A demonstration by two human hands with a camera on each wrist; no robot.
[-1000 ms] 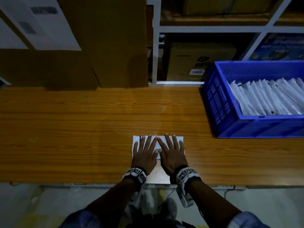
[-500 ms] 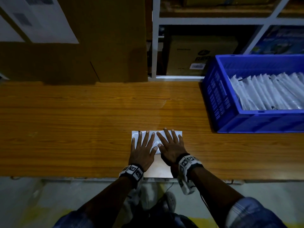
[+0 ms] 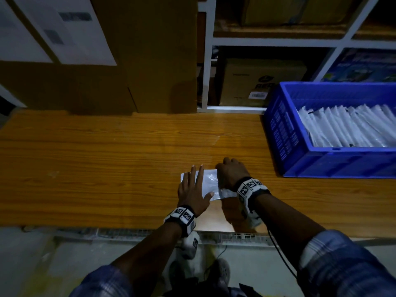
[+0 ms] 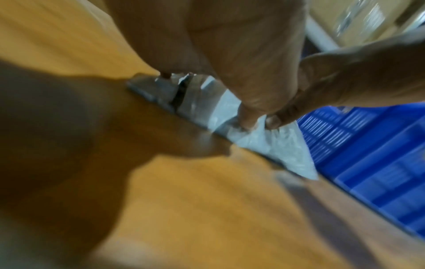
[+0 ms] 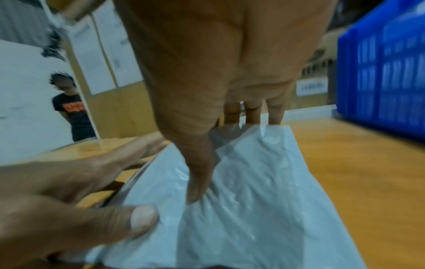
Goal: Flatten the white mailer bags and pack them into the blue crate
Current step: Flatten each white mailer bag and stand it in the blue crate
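Head view: your left hand (image 3: 194, 195) lies flat, fingers straight, on the white mailer bag (image 3: 209, 181) at lower centre of the bench (image 3: 107, 157); your right hand (image 3: 231, 174) curls over its far edge. Blue crate (image 3: 321, 163) sits right. Right wrist view: fingers (image 5: 253, 112) hook the bag's edge, thumb pressing on top.

Blue plaid sleeves (image 3: 342, 260), rolled up; black wristbands (image 3: 249, 186) bearing black-and-white square markers.

One blue crate (image 3: 287, 133) is seen, one loose white mailer bag (image 3: 209, 181) on the table — and two hands (more bags are packed inside; uncountable).
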